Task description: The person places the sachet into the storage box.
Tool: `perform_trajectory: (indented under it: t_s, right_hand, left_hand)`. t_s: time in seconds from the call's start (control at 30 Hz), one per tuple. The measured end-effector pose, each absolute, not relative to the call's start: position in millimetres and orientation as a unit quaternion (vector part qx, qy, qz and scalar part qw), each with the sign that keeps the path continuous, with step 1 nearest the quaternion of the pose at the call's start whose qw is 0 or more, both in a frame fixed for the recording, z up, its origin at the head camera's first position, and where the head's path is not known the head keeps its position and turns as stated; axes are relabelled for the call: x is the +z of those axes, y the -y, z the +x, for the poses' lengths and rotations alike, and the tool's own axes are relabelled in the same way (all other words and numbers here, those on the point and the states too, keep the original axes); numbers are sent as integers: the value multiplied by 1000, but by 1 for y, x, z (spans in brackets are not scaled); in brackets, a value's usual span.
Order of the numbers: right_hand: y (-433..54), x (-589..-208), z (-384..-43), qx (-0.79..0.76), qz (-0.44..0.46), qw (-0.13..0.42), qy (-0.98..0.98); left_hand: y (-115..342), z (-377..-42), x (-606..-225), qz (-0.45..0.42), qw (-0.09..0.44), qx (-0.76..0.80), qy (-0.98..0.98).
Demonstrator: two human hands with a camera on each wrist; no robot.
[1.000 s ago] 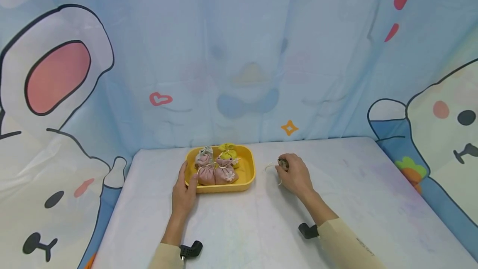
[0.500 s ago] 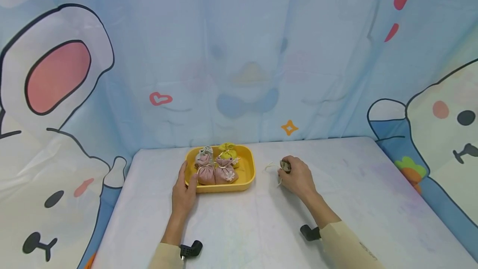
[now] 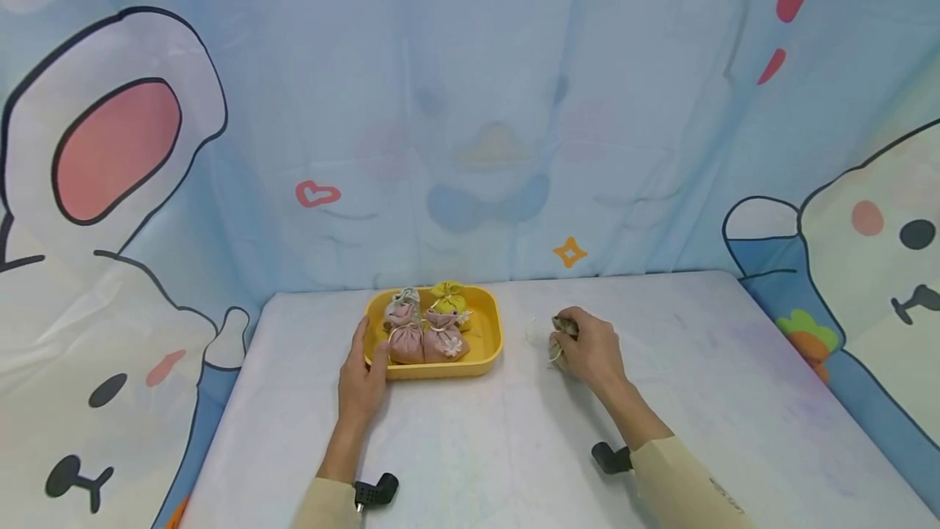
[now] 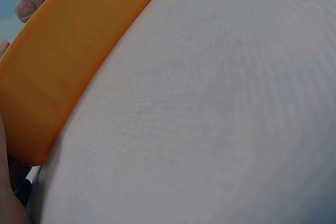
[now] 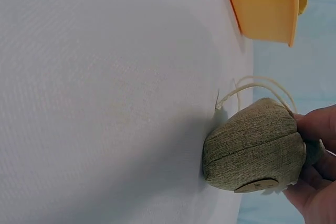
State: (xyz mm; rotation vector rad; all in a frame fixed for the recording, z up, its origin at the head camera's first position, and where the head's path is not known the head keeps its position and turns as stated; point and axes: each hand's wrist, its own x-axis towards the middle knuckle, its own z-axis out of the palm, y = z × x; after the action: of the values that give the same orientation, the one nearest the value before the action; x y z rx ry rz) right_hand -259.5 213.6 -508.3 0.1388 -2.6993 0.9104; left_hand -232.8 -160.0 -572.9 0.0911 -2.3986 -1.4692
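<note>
A yellow tray (image 3: pixel 481 362) stands toward the back of the table with several small drawstring pouches in it. My left hand (image 3: pixel 360 386) holds the tray's front left corner, thumb over the front rim and fingers along the left side. To the right of the tray, my right hand (image 3: pixel 593 349) pinches the gathered neck of a grey-green drawstring pouch (image 5: pixel 254 148). In the right wrist view its rounded bottom is down at the tabletop. A round brown tag (image 5: pixel 257 185) shows on its side, and pale cords (image 5: pixel 257 85) loop from the neck. My fingers hide part of the neck.
In the tray sit pink pouches (image 3: pixel 406 344), one with a white flower, a yellow pouch (image 3: pixel 448 296) and a pale grey-green one (image 3: pixel 405 295) behind. A white cloth (image 3: pixel 455 447) covers the table. A blue cartoon curtain (image 3: pixel 485 64) hangs right behind it.
My right hand has shifted slightly right, and the pouch has tipped so that more of its body shows below my fingers. The left hand and tray have stayed put.
</note>
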Motion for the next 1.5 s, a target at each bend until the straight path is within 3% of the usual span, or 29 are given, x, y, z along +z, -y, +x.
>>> perform_trajectory:
  t_s: [0.53,0.9,1.5]
  right_hand:
    - [-208,-496,-263,346,54,190,917]
    - [-187,-462,-269,401,104,233,880]
    - [-139,-434,-276,449,153,225,851]
  left_hand:
    - [160,-231,-574,34,163,-515,841]
    - [160,-232,-573,31,168,-513,841]
    - [160,-232,-573,29,168,-514,840]
